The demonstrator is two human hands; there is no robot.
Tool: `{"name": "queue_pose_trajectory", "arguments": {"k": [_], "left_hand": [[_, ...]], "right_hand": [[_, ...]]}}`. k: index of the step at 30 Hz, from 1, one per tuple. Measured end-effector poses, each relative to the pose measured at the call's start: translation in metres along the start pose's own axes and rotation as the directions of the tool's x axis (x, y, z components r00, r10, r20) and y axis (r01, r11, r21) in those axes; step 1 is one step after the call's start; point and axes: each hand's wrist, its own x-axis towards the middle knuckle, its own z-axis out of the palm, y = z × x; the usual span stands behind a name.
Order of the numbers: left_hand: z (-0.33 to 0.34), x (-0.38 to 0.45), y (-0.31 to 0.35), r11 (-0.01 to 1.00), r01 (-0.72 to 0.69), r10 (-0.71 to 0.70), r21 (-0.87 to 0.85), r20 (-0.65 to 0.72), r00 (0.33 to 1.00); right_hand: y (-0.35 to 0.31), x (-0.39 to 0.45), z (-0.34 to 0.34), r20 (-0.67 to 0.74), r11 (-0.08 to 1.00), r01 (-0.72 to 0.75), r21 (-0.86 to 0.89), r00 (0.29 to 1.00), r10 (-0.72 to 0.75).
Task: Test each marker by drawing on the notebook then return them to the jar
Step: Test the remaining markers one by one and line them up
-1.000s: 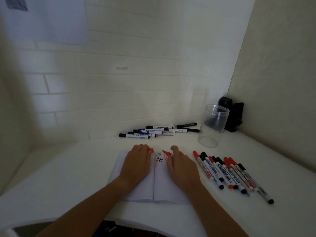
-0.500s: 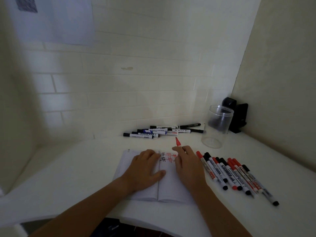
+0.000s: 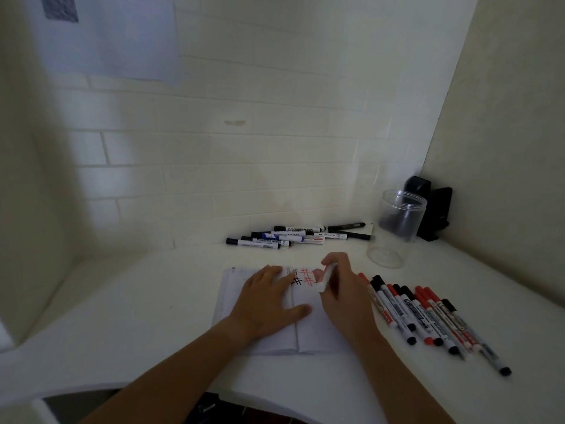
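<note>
- Left hand (image 3: 269, 304): flat, fingers straight, pressing the notebook (image 3: 238, 301) open on the desk.
- Right hand (image 3: 342, 289): fingers curled round a red marker (image 3: 327, 278), over the right page beside the hash marks (image 3: 302, 276).
- Step, as judged: testing this marker.
- Row of markers (image 3: 428, 313) lies right of notebook.
- Jar (image 3: 394, 231) upright, far right, no markers inside. Next: cap, drop in.
</note>
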Motion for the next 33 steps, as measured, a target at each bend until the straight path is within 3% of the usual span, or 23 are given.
{"name": "queue_pose_trajectory", "arguments": {"k": [10, 21, 33], "left_hand": [[-0.007, -0.005, -0.005, 0.997, 0.037, -0.037, 0.061, 0.008, 0.999], [-0.005, 0.001, -0.004, 0.999, 0.041, -0.041, -0.005, -0.011, 0.999], [-0.006, 0.0, -0.004, 0.999, 0.042, -0.042, 0.003, -0.016, 0.999]], "right_hand": [[-0.006, 0.006, 0.003, 0.003, 1.0, 0.002, 0.001, 1.0, -0.002], [-0.004, 0.005, 0.004, 0.164, 0.919, -0.336, 0.206, 0.938, 0.306], [-0.011, 0.003, 0.001, 0.193, 0.909, -0.383, 0.165, 0.916, 0.351]]}}
